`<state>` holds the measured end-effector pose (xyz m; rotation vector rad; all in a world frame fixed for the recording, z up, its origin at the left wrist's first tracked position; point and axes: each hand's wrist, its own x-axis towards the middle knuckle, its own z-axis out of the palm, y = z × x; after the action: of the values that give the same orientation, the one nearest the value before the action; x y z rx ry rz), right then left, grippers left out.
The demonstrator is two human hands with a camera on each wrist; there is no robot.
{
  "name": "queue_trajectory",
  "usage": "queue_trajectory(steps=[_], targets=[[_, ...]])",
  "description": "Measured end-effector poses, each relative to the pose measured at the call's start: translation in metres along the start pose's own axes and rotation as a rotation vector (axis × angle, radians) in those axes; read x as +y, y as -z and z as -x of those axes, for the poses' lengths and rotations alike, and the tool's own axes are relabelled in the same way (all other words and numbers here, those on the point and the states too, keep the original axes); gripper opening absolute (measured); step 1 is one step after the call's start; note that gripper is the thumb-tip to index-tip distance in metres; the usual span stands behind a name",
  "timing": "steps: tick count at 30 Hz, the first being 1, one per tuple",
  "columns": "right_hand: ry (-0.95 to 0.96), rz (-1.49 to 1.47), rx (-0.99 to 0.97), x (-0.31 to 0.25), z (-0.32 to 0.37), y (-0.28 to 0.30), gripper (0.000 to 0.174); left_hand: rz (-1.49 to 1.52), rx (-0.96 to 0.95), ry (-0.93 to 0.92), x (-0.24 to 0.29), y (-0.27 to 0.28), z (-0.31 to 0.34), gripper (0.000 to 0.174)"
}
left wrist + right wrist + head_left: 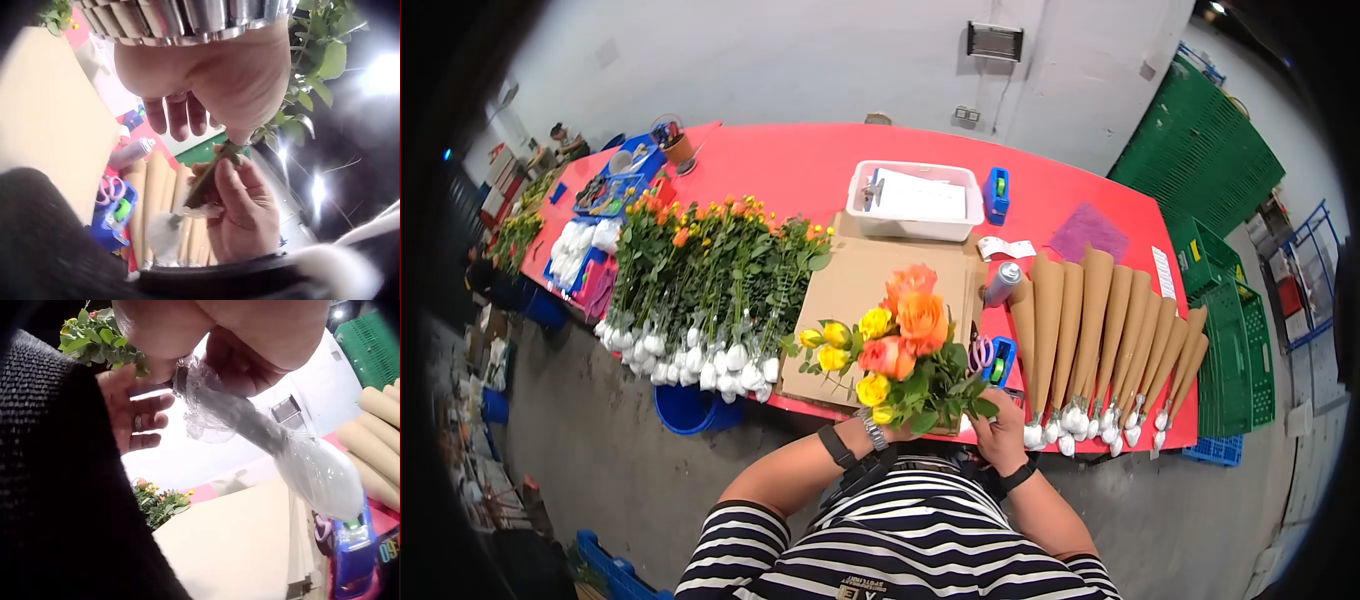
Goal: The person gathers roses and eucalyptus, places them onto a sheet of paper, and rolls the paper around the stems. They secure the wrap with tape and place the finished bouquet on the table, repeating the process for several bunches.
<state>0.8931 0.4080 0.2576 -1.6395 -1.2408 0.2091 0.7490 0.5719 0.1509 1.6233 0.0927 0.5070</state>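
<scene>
A bouquet of orange roses and yellow roses with green leaves is held upright in front of the body. My left hand, mostly under the leaves in the head view, holds its stems at the thumb; the other fingers extend loosely in the left wrist view. Lower down, my right hand pinches the gathered stems between thumb and fingers. Clear plastic film surrounds the stem ends, which finish in a white wrapped bulb below the right hand.
Cardboard lies on the red table. Flower bunches with white-wrapped ends lie left; brown paper cones stand in a row right. A spray can, pink scissors, blue tape dispenser and white bin are near.
</scene>
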Motion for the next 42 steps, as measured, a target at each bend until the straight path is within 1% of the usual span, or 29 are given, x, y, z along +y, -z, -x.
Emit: queue_trajectory(steps=[1,2,6,7,9,10,11,13,14,15,16,18,20,21,23,24,25,27,29,31,33,34,35,37,38,39,40,41,42], targets=[[0.001,-0.007,-0.018,0.004,0.001,0.003,0.021,0.001,0.018,0.006,-0.007,-0.002,0.006,0.037],[0.005,0.01,-0.03,0.004,0.001,0.007,0.021,-0.113,0.014,0.023,-0.01,0.013,0.012,0.037],[-0.006,0.05,-0.09,0.009,0.004,0.011,0.022,-0.554,-0.01,0.096,-0.035,0.032,0.027,0.038],[-0.01,0.058,-0.102,0.012,0.004,0.009,0.022,-0.663,-0.022,0.115,-0.037,0.045,0.061,0.038],[-0.023,0.062,-0.132,0.01,0.003,0.004,0.022,-0.876,-0.059,0.157,-0.054,0.052,0.075,0.039],[-0.037,0.063,-0.148,0.008,0.003,0.001,0.023,-0.978,-0.081,0.178,-0.059,0.063,0.096,0.039],[-0.044,0.071,-0.161,0.008,0.003,-0.003,0.023,-1.08,-0.104,0.2,-0.067,0.072,0.086,0.039],[0.006,0.128,-0.151,0.01,-0.002,-0.015,0.017,-1.289,-0.147,0.242,-0.077,0.072,0.095,0.04],[0.006,0.133,-0.166,0.007,-0.007,-0.021,0.017,-1.251,-0.114,0.147,-0.063,0.078,0.093,0.039],[-0.054,0.156,-0.22,0.003,-0.014,-0.028,0.018,-1.215,-0.078,0.053,-0.049,0.083,0.089,0.039],[-0.112,0.178,-0.272,0.0,-0.022,-0.036,0.018,-1.192,-0.083,0.035,-0.051,0.088,0.087,0.036],[-0.106,0.226,-0.305,0.008,-0.033,-0.055,0.023,-1.164,-0.079,0.027,-0.052,0.098,0.085,0.033],[-0.056,0.292,-0.331,0.011,-0.048,-0.075,0.029,-1.238,-0.134,-0.128,-0.051,0.108,0.08,0.019],[-0.058,0.294,-0.339,0.012,-0.057,-0.086,0.029,-1.232,-0.131,-0.123,-0.044,0.109,0.08,0.019],[-0.086,0.271,-0.438,0.019,-0.071,-0.109,0.028,-1.185,-0.331,0.017,-0.033,0.115,0.084,0.011],[-0.107,0.283,-0.476,0.023,-0.077,-0.122,0.028,-1.21,-0.261,-0.076,-0.032,0.119,0.089,0.008],[-0.113,0.284,-0.478,0.025,-0.08,-0.132,0.028,-1.205,-0.264,-0.074,-0.033,0.123,0.092,0.008],[-0.176,0.382,-0.617,0.032,-0.083,-0.149,0.03,-1.229,-0.29,-0.115,-0.026,0.133,0.096,0.007],[-0.195,0.44,-0.645,0.048,-0.072,-0.157,0.032,-1.24,-0.317,-0.1,-0.02,0.142,0.102,0.01],[-0.281,0.643,-0.752,0.056,-0.063,-0.159,0.03,-1.252,-0.342,-0.092,-0.008,0.153,0.099,0.013],[-0.292,0.688,-0.74,0.061,-0.053,-0.158,0.03,-1.197,-0.205,-0.271,0.009,0.166,0.09,0.015],[-0.265,0.687,-0.733,0.06,-0.052,-0.158,0.029,-1.207,-0.192,-0.284,0.012,0.169,0.084,0.015],[-0.239,0.686,-0.726,0.058,-0.051,-0.158,0.029,-1.199,-0.203,-0.29,0.011,0.172,0.077,0.015],[-0.229,0.695,-0.733,0.061,-0.05,-0.156,0.029,-1.179,-0.041,-0.258,0.009,0.172,0.065,0.015],[-0.203,0.703,-0.745,0.064,-0.05,-0.156,0.03,-1.182,-0.058,-0.15,-0.001,0.171,0.062,0.014],[-0.215,0.702,-0.734,0.082,-0.046,-0.152,0.03,-1.18,-0.072,-0.159,-0.007,0.17,0.058,0.014],[-0.382,0.443,-0.755,0.102,-0.043,-0.147,0.03,-1.174,-0.082,-0.065,-0.012,0.169,0.053,0.013],[-0.54,0.175,-0.762,0.108,-0.045,-0.144,0.03,-1.168,-0.093,0.03,-0.016,0.169,0.048,0.013],[-0.722,-0.018,-0.604,0.113,-0.045,-0.136,0.032,-1.197,-0.112,0.025,-0.02,0.172,0.041,0.015]])
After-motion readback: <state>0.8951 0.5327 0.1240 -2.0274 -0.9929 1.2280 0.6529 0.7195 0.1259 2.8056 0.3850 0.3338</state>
